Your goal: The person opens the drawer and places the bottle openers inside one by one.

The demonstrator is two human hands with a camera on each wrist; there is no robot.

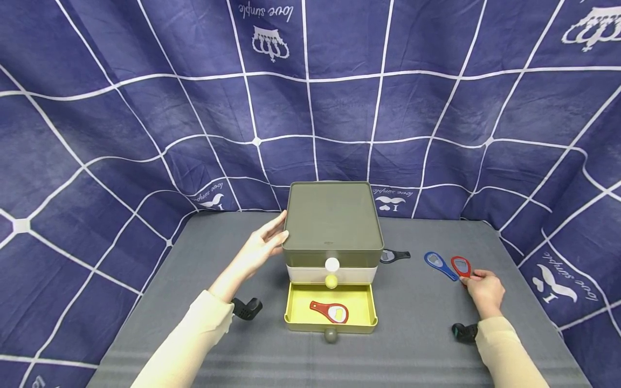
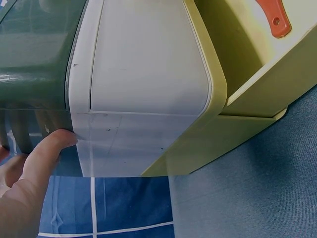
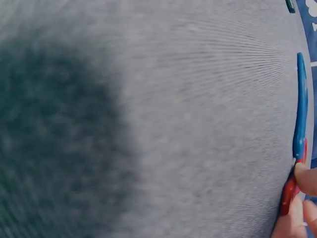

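A three-tier drawer box with a dark green top (image 1: 332, 215) stands mid-table, its bottom yellow drawer (image 1: 297, 318) pulled out. In that drawer lies a red paddle-shaped tool (image 1: 322, 309) with a pale oval end. My left hand (image 1: 257, 250) touches the box's left side. In the left wrist view its thumb (image 2: 52, 146) rests near the seam of the green and white tiers. At the right, my right hand (image 1: 485, 291) pinches the handle of another red paddle-shaped tool (image 1: 461, 265) with a grey panel. A similar blue tool (image 1: 440, 265) lies just left of it.
A black paddle-shaped tool (image 1: 395, 256) lies beside the box's right side, partly hidden by it. The table has a grey cloth (image 1: 412, 334). Blue curtain with white lines (image 1: 339, 108) rises behind and at both sides.
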